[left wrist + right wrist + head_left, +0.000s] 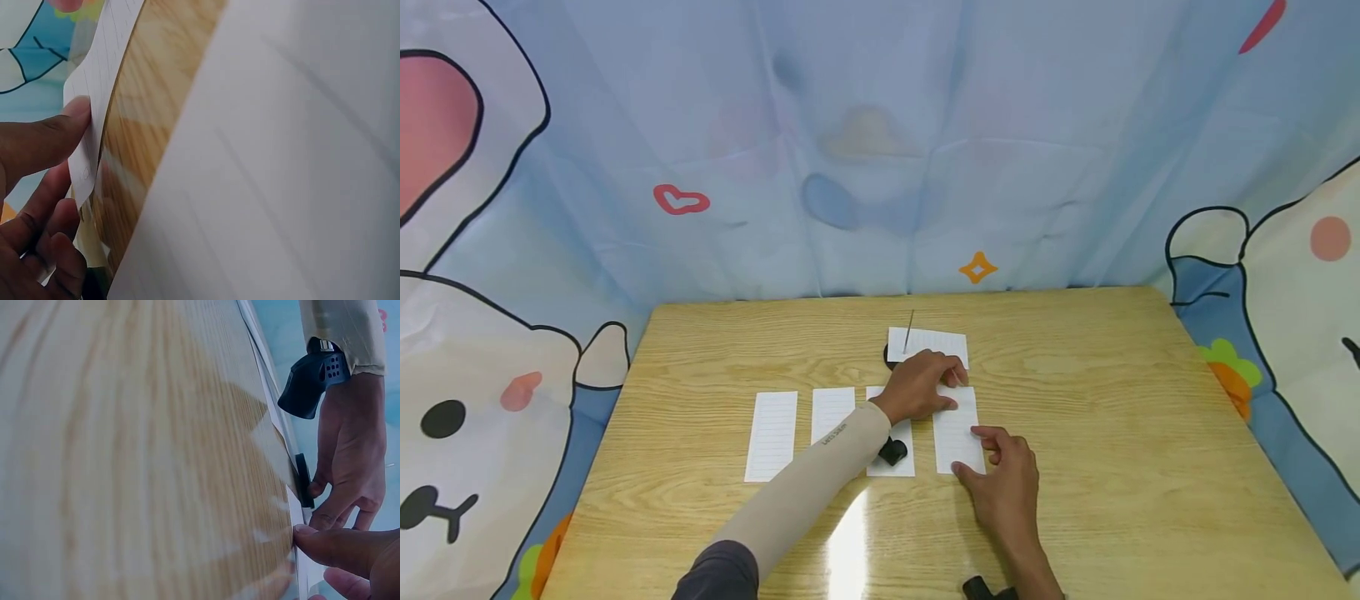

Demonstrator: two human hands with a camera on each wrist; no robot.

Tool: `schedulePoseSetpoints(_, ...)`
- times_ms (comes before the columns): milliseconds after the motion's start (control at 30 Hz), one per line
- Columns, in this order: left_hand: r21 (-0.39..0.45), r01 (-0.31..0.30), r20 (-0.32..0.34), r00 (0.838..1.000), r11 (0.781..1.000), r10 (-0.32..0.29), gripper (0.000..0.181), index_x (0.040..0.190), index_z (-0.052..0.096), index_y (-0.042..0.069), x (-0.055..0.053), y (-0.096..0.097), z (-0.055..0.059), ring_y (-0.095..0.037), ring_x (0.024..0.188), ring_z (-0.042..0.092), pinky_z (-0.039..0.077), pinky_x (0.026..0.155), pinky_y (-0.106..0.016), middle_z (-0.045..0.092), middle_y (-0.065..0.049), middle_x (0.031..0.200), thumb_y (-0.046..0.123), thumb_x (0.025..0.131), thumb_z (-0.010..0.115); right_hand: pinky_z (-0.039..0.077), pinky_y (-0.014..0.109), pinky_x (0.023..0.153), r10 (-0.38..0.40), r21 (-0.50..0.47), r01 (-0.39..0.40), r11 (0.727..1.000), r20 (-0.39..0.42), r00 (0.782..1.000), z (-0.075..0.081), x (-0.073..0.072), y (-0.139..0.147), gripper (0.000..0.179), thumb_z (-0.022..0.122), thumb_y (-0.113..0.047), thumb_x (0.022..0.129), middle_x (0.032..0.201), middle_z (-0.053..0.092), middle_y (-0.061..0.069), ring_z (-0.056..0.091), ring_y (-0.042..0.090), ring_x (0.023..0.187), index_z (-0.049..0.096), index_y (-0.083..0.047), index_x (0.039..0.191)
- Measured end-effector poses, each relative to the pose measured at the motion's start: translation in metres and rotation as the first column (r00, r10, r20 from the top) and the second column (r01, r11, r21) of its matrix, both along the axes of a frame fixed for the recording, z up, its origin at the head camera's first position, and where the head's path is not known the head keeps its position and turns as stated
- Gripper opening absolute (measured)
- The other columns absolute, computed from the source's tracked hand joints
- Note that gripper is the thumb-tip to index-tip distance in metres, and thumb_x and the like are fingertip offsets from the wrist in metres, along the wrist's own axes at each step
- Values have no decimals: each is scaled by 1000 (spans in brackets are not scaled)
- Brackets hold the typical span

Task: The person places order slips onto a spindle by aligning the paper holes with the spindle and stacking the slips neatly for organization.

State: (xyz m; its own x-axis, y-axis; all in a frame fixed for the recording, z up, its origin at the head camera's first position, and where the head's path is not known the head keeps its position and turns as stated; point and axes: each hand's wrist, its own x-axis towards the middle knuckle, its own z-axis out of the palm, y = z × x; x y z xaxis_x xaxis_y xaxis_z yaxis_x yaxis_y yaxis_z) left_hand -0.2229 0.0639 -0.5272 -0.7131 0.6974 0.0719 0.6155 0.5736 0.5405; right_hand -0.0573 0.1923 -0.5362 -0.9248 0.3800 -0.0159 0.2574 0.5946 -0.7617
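Both hands are on the rightmost white lined card (958, 437). My left hand (922, 383) pinches its far end, and in the left wrist view the thumb lies on the card (94, 131) with fingers behind it. Low at its near right corner, my right hand (1009, 483) grips the card with thumb and fingers; its thumb (337, 547) shows at the card's edge in the right wrist view. Just beyond the left hand, a thin upright spike (909, 331) stands with another lined card (936, 343) at it. The spike's dark base (889, 357) is partly hidden.
Left of the held card, three lined cards lie in a row: one at the far left (771, 437), one in the middle (832, 408), and one (891, 467) partly under the left arm. The wooden table (1150, 433) ends at a printed blue curtain (1037, 167).
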Motion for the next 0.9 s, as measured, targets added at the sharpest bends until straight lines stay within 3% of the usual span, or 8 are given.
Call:
schedulePoseSetpoints(300, 26, 31, 16, 999, 999, -32, 36, 113, 68, 20, 2, 1, 1, -9, 98, 64, 50, 90, -22, 68, 3, 106, 12, 86, 91, 40, 41, 89, 2, -6, -2, 1000, -1, 1000, 0, -1, 1, 57, 93, -1, 74, 116, 64, 17, 53, 30, 100, 71, -4, 127)
schedulePoseSetpoints(567, 13, 39, -2, 999, 999, -39, 26, 94, 67, 22, 5, 0, 3, -9, 104, 64, 52, 95, -23, 66, 5, 106, 13, 86, 91, 41, 40, 89, 1, 2, -1, 1000, -14, 1000, -1, 0, 1, 54, 94, -1, 73, 116, 65, 17, 54, 28, 99, 71, -4, 122)
schedulePoseSetpoints(733, 33, 47, 48, 998, 998, -48, 18, 91, 74, 21, 5, -1, 6, -6, 105, 66, 51, 99, -22, 77, 7, 109, 9, 88, 87, 40, 39, 88, -2, 5, 2, 1000, -16, 1000, -1, 1, 1, 53, 94, -2, 73, 115, 65, 17, 54, 28, 98, 72, -4, 121)
schedulePoseSetpoints(900, 73, 22, 118, 993, 997, -31, 17, 90, 76, 22, 5, -3, 8, -4, 109, 68, 51, 100, -22, 79, 8, 109, 7, 90, 85, 40, 40, 88, 6, -3, -6, 1000, -8, 1000, -1, 1, 1, 52, 94, -2, 73, 117, 63, 18, 52, 29, 98, 71, -3, 120)
